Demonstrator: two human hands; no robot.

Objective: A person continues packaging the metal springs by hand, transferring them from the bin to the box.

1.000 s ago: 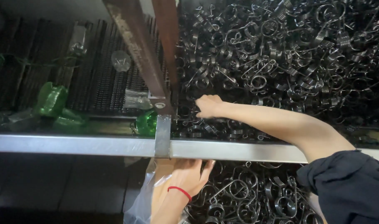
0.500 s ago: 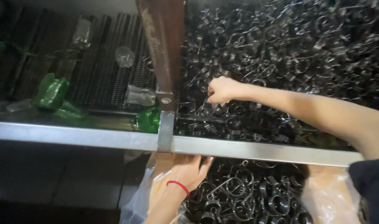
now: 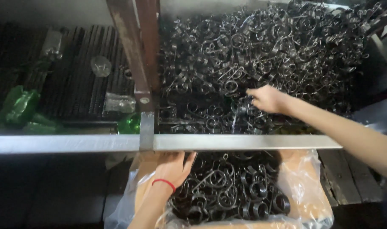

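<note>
My right hand (image 3: 267,99) having slid rightward, fingers now pinching springs in the spring pile (image 3: 261,55), left hand (image 3: 173,166) spread, gripping the bagged box (image 3: 306,178) beneath

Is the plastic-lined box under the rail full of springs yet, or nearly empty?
Partly full. The lined box holds a dark heap of springs, but bare liner shows on its right side.
</note>
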